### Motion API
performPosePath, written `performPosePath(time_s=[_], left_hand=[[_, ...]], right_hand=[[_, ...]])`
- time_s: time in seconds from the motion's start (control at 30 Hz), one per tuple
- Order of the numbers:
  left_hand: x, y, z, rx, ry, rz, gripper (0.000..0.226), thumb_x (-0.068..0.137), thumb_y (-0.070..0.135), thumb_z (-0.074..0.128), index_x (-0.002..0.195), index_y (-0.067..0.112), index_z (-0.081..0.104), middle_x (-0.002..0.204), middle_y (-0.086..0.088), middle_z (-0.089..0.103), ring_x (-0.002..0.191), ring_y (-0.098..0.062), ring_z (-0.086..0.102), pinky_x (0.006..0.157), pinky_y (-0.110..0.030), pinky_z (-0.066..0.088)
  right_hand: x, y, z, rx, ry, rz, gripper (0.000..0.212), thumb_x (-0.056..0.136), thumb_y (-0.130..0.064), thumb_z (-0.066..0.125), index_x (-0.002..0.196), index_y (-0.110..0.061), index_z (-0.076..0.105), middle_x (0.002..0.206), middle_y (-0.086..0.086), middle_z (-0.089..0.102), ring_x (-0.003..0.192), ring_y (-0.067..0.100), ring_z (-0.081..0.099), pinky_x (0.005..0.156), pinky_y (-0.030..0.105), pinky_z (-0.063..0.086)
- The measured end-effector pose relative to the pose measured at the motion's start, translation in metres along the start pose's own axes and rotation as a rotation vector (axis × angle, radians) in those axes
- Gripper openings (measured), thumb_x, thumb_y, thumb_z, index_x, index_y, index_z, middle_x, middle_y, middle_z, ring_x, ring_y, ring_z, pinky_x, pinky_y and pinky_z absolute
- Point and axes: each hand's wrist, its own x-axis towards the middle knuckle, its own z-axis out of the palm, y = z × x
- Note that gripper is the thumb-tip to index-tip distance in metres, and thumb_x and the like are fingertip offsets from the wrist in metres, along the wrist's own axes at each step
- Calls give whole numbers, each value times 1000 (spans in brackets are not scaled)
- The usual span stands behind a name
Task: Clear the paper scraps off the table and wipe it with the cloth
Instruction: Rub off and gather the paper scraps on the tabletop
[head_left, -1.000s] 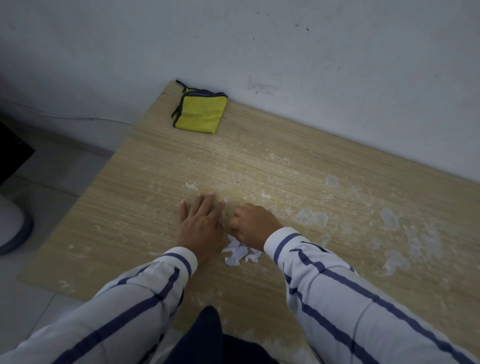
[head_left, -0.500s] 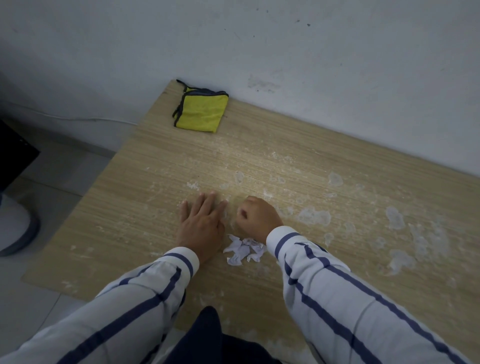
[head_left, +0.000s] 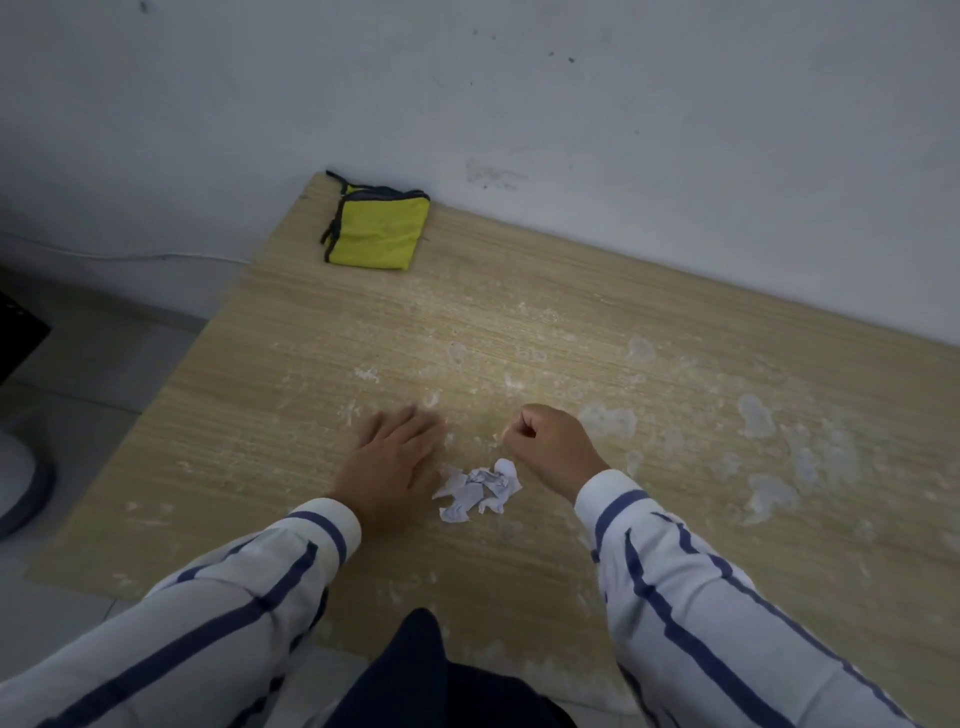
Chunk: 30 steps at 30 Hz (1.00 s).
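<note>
Presses left hand (head_left: 392, 462) flat on table (head_left: 311, 364), fingers together. Clenches right hand (head_left: 550, 447), fingers curled tight. Leaves scraps (head_left: 480, 488) behind knuckles, cloth (head_left: 376, 231) well beyond fingertips.

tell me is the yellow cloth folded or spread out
Folded: the yellow cloth lies as a compact pad near the table corner by the wall, with dark-trimmed layers stacked along its far edge.

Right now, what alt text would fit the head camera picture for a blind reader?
A heap of white paper scraps lies on a smudged wooden table between a person's flat left hand and fisted right hand. A folded yellow cloth sits at the far corner by the wall.
</note>
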Motion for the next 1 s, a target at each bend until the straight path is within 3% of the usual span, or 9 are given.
performPosePath(time_s=[0.07,0.17,0.3,0.43,0.6,0.67,0.83,1.0], left_hand=[[-6,-1,-1,110,-109,112,83,79,70,19,147,23,25,156,4,18,145,-17,4,115,-39,-7],[-11,-1,2,214,-138,161,85,81,73,27,149,22,15,158,3,10,145,-18,-2,116,-42,-8],[-11,8,5,193,-61,131,78,84,66,21,148,21,21,157,1,16,145,-20,3,114,-41,-6],[-12,15,12,205,-38,90,78,83,64,12,147,22,25,156,0,19,145,-22,7,114,-42,-5],[-11,14,20,233,-9,67,70,86,58,22,140,18,41,150,-3,35,141,-26,23,110,-42,-5],[-11,15,21,209,-3,62,72,85,57,20,142,18,38,152,-3,31,142,-26,20,114,-42,-5],[-11,15,25,228,0,50,69,87,55,21,142,18,38,151,-3,33,142,-25,22,111,-48,4],[-12,19,25,211,19,39,67,87,53,19,143,20,35,153,-2,29,143,-25,18,112,-45,0]], right_hand=[[-9,5,7,-113,15,-69,21,86,-12,50,71,3,50,79,20,59,68,26,53,67,37,49],[-16,8,19,-300,28,-218,22,88,-13,46,69,-3,51,75,9,52,71,23,48,66,36,46],[-22,11,37,-555,4,-359,21,89,-17,42,71,-9,48,77,6,50,73,20,40,68,33,38],[-27,14,51,-724,19,-439,26,91,-24,44,89,-7,62,94,11,61,88,29,53,78,39,43],[-25,15,54,-782,-11,-452,27,91,-27,47,99,-9,65,102,9,63,97,30,54,84,40,44],[-26,14,52,-797,-37,-449,28,91,-28,46,101,-10,66,105,8,64,101,30,53,86,41,43],[-27,9,46,-806,-100,-408,50,90,-35,25,110,-12,65,116,4,62,108,28,48,92,42,37],[-26,6,46,-675,-79,-348,29,92,-22,39,98,-7,63,107,10,58,99,28,49,88,41,42]])
